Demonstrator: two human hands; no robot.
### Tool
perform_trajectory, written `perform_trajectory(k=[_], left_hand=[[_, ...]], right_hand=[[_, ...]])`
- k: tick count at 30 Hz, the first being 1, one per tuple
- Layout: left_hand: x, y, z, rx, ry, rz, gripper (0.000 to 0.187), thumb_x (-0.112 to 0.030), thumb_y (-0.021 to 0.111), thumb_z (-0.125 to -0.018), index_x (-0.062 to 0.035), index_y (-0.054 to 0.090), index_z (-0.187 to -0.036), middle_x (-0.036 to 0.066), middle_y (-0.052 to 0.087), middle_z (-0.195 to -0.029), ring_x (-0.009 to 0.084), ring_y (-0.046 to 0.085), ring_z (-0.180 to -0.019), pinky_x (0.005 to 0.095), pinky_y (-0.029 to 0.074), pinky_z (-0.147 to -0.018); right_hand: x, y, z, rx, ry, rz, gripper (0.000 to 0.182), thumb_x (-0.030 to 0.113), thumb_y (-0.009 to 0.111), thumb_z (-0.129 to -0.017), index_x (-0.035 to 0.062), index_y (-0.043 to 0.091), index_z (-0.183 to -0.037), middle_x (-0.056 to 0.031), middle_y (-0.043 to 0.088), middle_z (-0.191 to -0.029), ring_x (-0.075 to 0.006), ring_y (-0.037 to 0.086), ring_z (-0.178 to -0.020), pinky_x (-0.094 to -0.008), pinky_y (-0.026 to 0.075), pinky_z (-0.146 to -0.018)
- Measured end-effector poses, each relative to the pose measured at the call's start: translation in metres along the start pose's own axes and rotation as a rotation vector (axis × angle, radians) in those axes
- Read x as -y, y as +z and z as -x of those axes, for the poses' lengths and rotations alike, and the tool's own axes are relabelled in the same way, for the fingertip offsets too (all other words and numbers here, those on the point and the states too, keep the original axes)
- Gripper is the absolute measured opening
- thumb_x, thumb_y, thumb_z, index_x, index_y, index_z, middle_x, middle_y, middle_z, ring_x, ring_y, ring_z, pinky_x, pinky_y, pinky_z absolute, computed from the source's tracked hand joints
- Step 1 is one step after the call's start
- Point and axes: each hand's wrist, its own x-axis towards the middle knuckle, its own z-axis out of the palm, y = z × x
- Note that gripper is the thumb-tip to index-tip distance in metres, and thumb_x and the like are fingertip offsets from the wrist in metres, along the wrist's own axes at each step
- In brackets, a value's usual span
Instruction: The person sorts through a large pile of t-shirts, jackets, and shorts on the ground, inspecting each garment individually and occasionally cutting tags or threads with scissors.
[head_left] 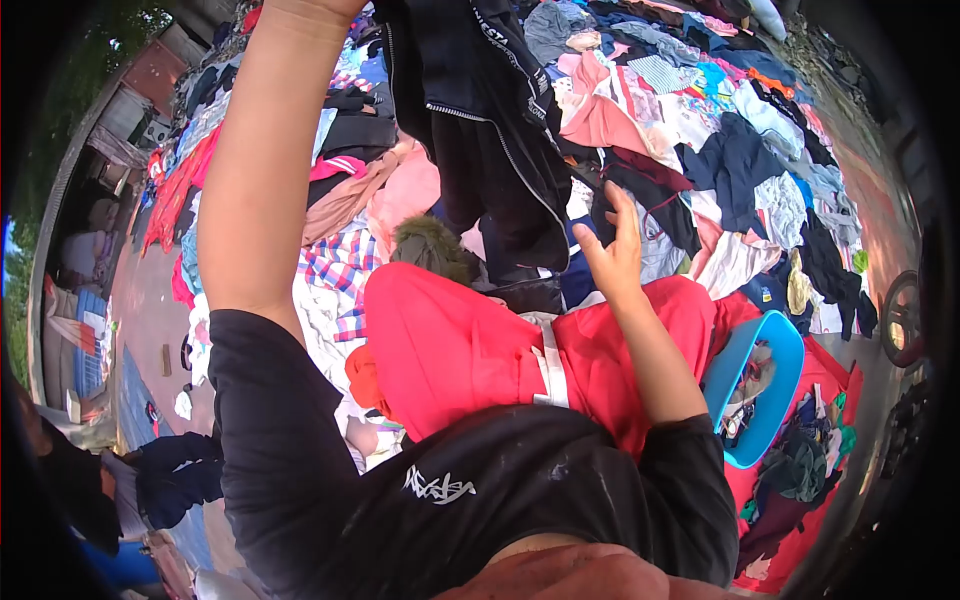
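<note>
A black zip-up garment [480, 110] with white lettering and silver zips, probably a jacket, hangs down from the top edge of the view in front of me. My left arm is raised beside it, and the hand is cut off by the top edge, so its grip is hidden. My right hand [615, 245] is held above my knee with fingers apart and nothing in them, just right of the jacket's hanging edge. Under the jacket are a brown furry trim [430, 248] and a checked red, white and blue cloth [340, 275].
A wide heap of mixed clothes [740, 170] spreads ahead and to both sides. On my right stands a blue plastic basket [782, 390] with small items inside, beside a red cloth with more garments. A dark wheel [902, 318] is at far right. Shelving stands at far left.
</note>
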Motion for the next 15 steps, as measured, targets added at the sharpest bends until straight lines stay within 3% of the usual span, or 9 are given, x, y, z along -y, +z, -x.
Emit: perform_trajectory(k=[2,4,6,8,9,11,12,15], left_hand=[[-0.005,0.009,-0.001,-0.012,0.018,-0.003,0.039,-0.030,0.048,-0.103,0.0039,0.067,-0.108,0.020,0.072,-0.106,0.0356,0.069,-0.098,0.0491,0.053,-0.095],[-0.005,0.014,-0.001,-0.007,0.050,-0.030,0.039,-0.030,0.049,-0.103,0.0039,0.067,-0.108,0.020,0.072,-0.106,0.0357,0.069,-0.098,0.0492,0.053,-0.095],[-0.009,0.011,-0.003,-0.003,0.082,-0.037,0.038,-0.029,0.049,-0.102,0.0039,0.068,-0.107,0.020,0.072,-0.107,0.0354,0.070,-0.098,0.0485,0.054,-0.095],[-0.015,0.003,-0.001,-0.030,0.099,-0.056,0.038,-0.029,0.050,-0.102,0.0041,0.068,-0.108,0.020,0.072,-0.107,0.0350,0.070,-0.098,0.0476,0.054,-0.095],[-0.016,0.005,0.004,0.036,0.055,-0.043,0.038,-0.028,0.049,-0.103,0.0048,0.068,-0.108,0.020,0.072,-0.108,0.0349,0.070,-0.099,0.0469,0.055,-0.095],[-0.034,-0.014,0.005,-0.065,0.142,-0.149,0.039,-0.027,0.048,-0.104,0.0052,0.068,-0.110,0.021,0.072,-0.109,0.0353,0.070,-0.101,0.0474,0.054,-0.097],[-0.042,-0.024,0.006,-0.114,0.185,-0.197,0.039,-0.027,0.048,-0.104,0.0055,0.068,-0.111,0.021,0.072,-0.110,0.0355,0.070,-0.101,0.0476,0.054,-0.097],[-0.042,-0.004,0.018,0.008,0.070,-0.155,0.041,-0.027,0.046,-0.105,0.0067,0.066,-0.114,0.022,0.070,-0.115,0.0366,0.067,-0.108,0.0496,0.049,-0.104]], right_hand=[[-0.020,0.020,0.012,0.136,-0.033,0.131,0.083,0.026,0.085,-0.077,-0.0027,0.042,-0.142,-0.0237,0.052,-0.137,-0.0398,0.050,-0.130,-0.0432,0.044,-0.106],[-0.004,0.049,0.034,0.247,0.087,0.022,0.085,0.021,0.085,-0.074,-0.0031,0.040,-0.142,-0.0248,0.051,-0.138,-0.0413,0.049,-0.130,-0.0445,0.040,-0.110],[0.022,0.075,0.066,0.289,0.017,0.040,0.085,0.014,0.080,-0.077,-0.0047,0.034,-0.146,-0.0259,0.042,-0.147,-0.0429,0.046,-0.132,-0.0439,0.040,-0.111],[0.058,0.079,0.085,0.515,-0.114,-0.165,0.066,0.012,0.074,-0.080,-0.0050,0.048,-0.138,-0.0251,0.055,-0.136,-0.0387,0.058,-0.121,-0.0413,0.048,-0.102],[0.061,0.075,0.078,0.707,-0.014,-0.298,0.056,0.012,0.072,-0.082,-0.0043,0.053,-0.132,-0.0233,0.060,-0.129,-0.0367,0.062,-0.113,-0.0402,0.051,-0.096],[0.055,0.065,0.065,1.085,0.200,-0.584,0.039,0.011,0.067,-0.085,-0.0029,0.064,-0.121,-0.0195,0.069,-0.113,-0.0328,0.070,-0.098,-0.0380,0.055,-0.085],[0.052,0.069,0.062,0.802,-0.011,-0.497,0.022,0.008,0.062,-0.085,-0.0005,0.072,-0.103,-0.0142,0.073,-0.093,-0.0285,0.071,-0.078,-0.0365,0.056,-0.071],[0.034,0.077,0.062,0.529,0.032,-0.201,0.022,0.007,0.061,-0.081,-0.0009,0.069,-0.100,-0.0161,0.071,-0.095,-0.0309,0.071,-0.084,-0.0382,0.056,-0.074]])
